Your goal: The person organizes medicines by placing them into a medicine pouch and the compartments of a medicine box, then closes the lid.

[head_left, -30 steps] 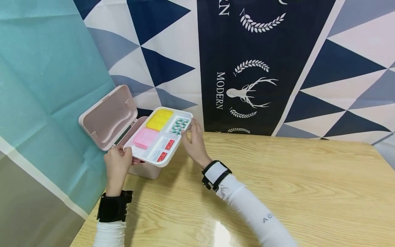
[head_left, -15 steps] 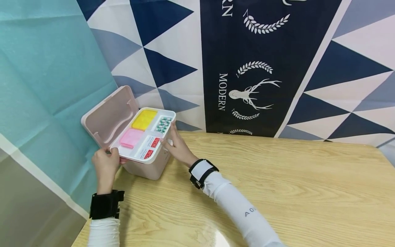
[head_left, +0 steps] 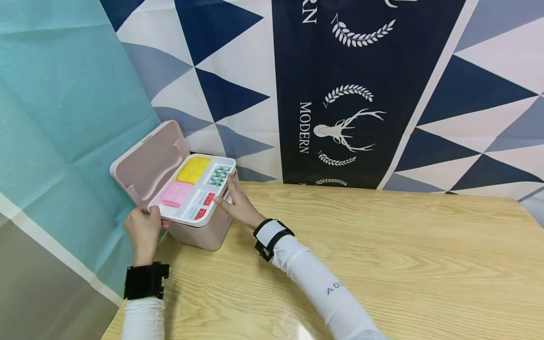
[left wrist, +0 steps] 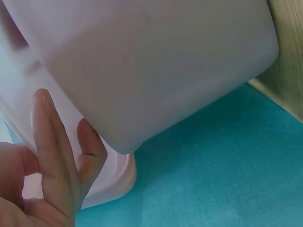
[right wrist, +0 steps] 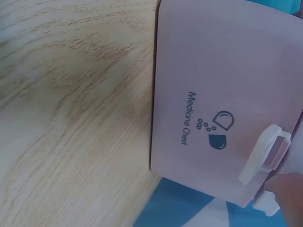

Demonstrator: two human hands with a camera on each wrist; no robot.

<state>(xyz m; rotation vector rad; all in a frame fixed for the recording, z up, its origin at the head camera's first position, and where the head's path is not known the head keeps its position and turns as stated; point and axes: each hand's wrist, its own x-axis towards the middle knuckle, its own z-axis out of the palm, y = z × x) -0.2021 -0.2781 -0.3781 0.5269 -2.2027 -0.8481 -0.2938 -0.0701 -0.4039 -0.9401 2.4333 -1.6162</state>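
A white tray (head_left: 187, 220) lies over the top of a pale pink medicine chest (head_left: 197, 237), inside its open mouth. In the tray sit a yellow packet (head_left: 193, 170), a pink packet (head_left: 176, 192), a blister pack of green-and-white capsules (head_left: 219, 175) and red-and-white labelled packs (head_left: 205, 205). My left hand (head_left: 142, 232) pinches the tray's near left corner, its fingers (left wrist: 52, 156) beside the chest wall in the left wrist view. At the right edge, my right hand (head_left: 241, 207) holds the tray's rim, thumb on top; most of it is outside the right wrist view.
The chest's lid (head_left: 146, 165) stands open, leaning toward the teal cloth (head_left: 76, 108) at the left. A white latch (right wrist: 265, 153) sticks out from the chest's printed front. Wooden table (head_left: 382, 255) stretches to the right, with a patterned cloth (head_left: 238, 71) behind.
Both hands have carried the tray left and down from above the table onto the chest's opening. Over the last half second it has sunk slightly lower and lies flatter.
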